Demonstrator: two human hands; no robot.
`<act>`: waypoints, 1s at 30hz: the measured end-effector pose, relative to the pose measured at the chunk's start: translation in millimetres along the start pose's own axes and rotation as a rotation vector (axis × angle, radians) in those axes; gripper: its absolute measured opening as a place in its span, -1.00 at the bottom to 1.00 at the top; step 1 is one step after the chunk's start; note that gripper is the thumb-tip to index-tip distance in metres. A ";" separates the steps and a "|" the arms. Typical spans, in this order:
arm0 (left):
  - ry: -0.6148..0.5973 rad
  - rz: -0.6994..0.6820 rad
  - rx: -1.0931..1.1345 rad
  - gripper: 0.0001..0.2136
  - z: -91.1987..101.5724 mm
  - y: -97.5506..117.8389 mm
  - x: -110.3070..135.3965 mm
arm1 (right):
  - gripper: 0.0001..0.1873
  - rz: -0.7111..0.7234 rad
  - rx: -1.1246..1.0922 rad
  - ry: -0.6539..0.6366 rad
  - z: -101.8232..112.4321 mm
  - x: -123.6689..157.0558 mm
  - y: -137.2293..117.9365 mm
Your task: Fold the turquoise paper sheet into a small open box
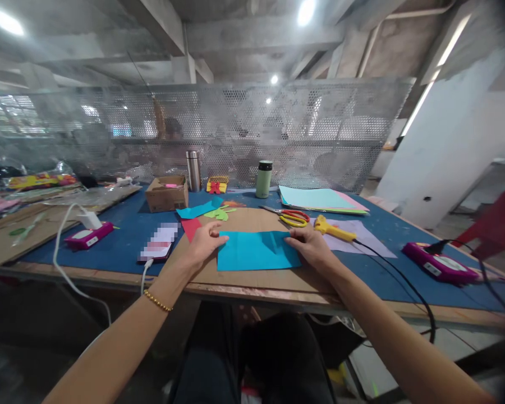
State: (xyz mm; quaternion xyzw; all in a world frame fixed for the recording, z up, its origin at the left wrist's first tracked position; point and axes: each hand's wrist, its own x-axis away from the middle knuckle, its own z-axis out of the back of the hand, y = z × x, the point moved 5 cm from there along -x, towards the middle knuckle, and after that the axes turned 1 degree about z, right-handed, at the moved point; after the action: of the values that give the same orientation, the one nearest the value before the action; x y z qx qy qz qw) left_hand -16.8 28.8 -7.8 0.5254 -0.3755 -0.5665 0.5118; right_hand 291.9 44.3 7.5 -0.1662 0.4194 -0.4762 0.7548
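Note:
A creased blue sheet of paper (252,251) is stretched between my two hands above a brown cardboard mat (273,285). My left hand (206,241) pinches its upper left corner between thumb and fingers. At the upper right corner, my right hand (311,246) grips the sheet the same way. Just beyond lie another blue paper piece (200,209), light green cut paper shapes (219,214) and a red paper piece (191,228). Red and yellow-handled scissors (292,217) rest past my right hand, beside a yellow glue gun (334,229) on a lilac sheet (362,238).
A phone (159,241) on a white cable lies left, near a purple power socket (89,234). Another purple socket (440,264) sits right. Behind stand a cardboard box (167,193), a steel flask (193,171), a green bottle (264,180) and stacked coloured paper (315,197).

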 end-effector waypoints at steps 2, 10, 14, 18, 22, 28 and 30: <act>-0.035 0.012 0.030 -0.41 -2.0 5.1 4.0 | -0.63 0.032 0.049 0.042 4.9 5.6 -4.6; -0.108 -0.219 -0.151 -0.88 -14.7 38.7 -5.0 | -0.72 0.048 -0.100 0.140 7.3 13.8 -25.2; 0.020 -0.584 -0.334 -0.74 -15.3 79.1 -5.4 | -0.77 0.133 -0.295 0.274 20.5 12.3 -43.7; 0.138 -0.743 -0.755 -0.40 -15.8 91.7 20.3 | -0.86 0.242 -0.148 -0.001 14.9 26.2 -60.1; 0.011 -0.793 -0.983 -0.32 -22.3 78.0 47.1 | -0.74 0.252 0.065 -0.377 -1.1 46.4 -65.5; -0.138 -0.773 -0.929 -0.34 -15.9 58.9 48.9 | -0.84 0.234 0.292 -0.444 -3.9 48.1 -64.1; -0.256 -0.705 -0.856 -0.36 -12.4 47.3 44.3 | -0.84 0.184 0.320 -0.464 -3.0 46.7 -57.1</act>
State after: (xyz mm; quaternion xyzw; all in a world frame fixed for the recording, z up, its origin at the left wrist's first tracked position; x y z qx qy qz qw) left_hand 7.5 -22.1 26.4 0.2920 0.0263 -0.8639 0.4096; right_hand 265.6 -23.4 20.6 -0.1109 0.1683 -0.4152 0.8871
